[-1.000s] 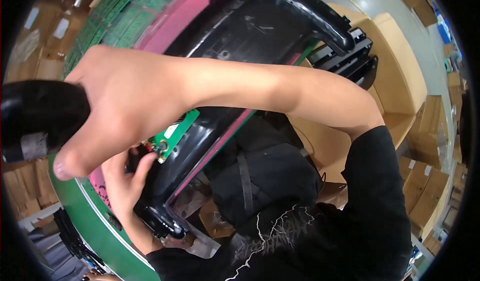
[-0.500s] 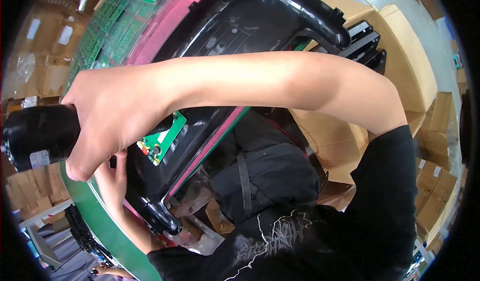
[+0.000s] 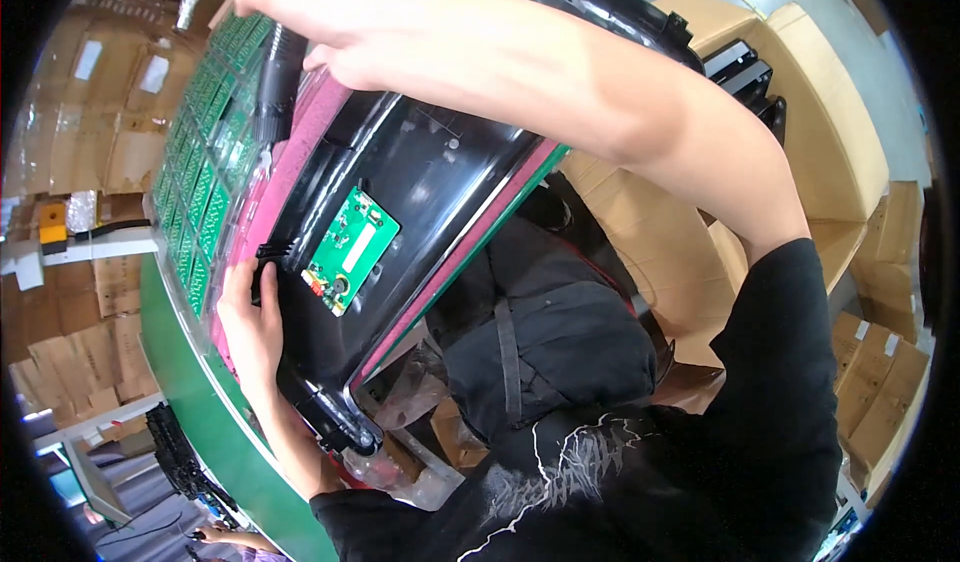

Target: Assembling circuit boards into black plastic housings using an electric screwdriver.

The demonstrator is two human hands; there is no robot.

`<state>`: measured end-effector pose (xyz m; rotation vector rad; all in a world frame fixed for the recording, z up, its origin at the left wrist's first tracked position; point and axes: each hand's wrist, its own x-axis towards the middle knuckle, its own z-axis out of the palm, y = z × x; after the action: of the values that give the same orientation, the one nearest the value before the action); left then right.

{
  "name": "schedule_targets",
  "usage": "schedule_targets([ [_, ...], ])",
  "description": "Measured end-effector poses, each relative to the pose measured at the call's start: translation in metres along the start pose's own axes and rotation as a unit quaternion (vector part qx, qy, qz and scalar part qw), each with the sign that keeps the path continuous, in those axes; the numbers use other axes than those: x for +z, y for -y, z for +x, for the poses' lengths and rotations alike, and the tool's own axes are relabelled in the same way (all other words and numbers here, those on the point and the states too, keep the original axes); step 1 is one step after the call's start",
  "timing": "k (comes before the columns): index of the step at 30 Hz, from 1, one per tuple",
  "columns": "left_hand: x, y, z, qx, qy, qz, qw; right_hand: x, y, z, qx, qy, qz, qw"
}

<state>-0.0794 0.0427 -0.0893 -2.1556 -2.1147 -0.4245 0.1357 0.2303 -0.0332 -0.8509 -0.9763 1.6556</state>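
A large black plastic housing [image 3: 450, 192] lies slanted on pink foam [image 3: 262, 217]. Inside it sits a green circuit board [image 3: 358, 250] with a white strip and small parts. My right hand [image 3: 320, 17], its arm reaching across above the housing, is closed round a black cylindrical tool like an electric screwdriver [image 3: 277, 87]. The tool points down beside the housing's far left edge, over the foam and trays. My left hand [image 3: 250, 317] grips the housing's left rim beside a small black clip [image 3: 272, 252]; some fingertips are hidden there.
Clear trays of green circuit boards [image 3: 205, 212] stand along the left. A green tabletop [image 3: 190, 392] shows at lower left, a co-worker's hand [image 3: 225, 536] below it. An open carton [image 3: 825, 112] holding black parts stands right. A black strapped cloth item [image 3: 560, 347] lies near me.
My right hand has swung up and away with the black tool, uncovering the circuit board. The tool now points downward. My left hand stays at the housing's left rim, now in plainer view.
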Motion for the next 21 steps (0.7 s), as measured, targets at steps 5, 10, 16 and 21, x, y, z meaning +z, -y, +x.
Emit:
schedule_targets([
  [5, -0.008, 0.005, 0.010, -0.018, 0.064, 0.022, 0.998, -0.027, 0.017, -0.048, -0.165, 0.195, -0.131, 0.958],
  [10, -0.042, -0.015, -0.024, -0.053, -0.009, 0.087, 0.995, -0.017, 0.048, -0.139, -0.607, 0.299, -0.364, 0.640],
  [16, -0.062, -0.025, -0.066, -0.013, -0.127, -0.003, 0.992, -0.043, 0.074, -0.169, -0.691, 0.255, -0.413, 0.536],
  [21, -0.074, 0.020, -0.152, -0.193, -0.396, 0.117, 0.890, -0.077, 0.069, -0.174, -0.707, 0.250, -0.373, 0.546],
])
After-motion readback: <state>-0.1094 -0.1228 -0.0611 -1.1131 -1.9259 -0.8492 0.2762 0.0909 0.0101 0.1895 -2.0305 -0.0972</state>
